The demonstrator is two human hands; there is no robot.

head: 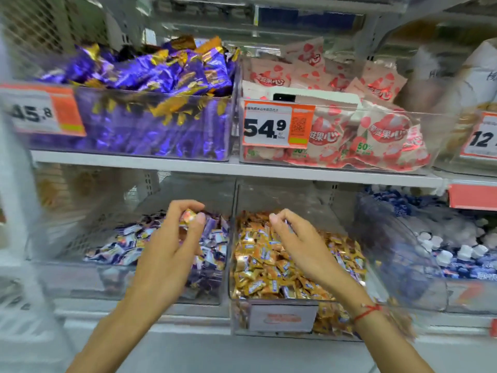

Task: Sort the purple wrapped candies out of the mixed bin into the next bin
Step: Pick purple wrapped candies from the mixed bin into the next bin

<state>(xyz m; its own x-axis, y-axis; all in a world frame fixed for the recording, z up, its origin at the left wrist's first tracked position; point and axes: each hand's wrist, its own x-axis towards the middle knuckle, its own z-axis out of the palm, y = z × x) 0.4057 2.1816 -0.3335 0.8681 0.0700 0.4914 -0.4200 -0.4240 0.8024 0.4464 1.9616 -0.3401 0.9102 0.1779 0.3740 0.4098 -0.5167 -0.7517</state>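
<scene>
Left hand [174, 238] pinches an orange-wrapped candy [188, 215] over the purple bin [150, 286]; right hand [298, 238] pinches something unclear over the mixed bin [269, 302]; sorting looks well underway, a few purple pieces remaining.

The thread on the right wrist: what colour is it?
Red thread, seen in the head view.

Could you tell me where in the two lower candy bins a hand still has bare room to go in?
The purple candy bin has bare floor on its left side, between its left wall and the purple candies. The orange candy bin is heaped wall to wall; only the space above the pile is free. The left hand and right hand crowd the divider.
</scene>
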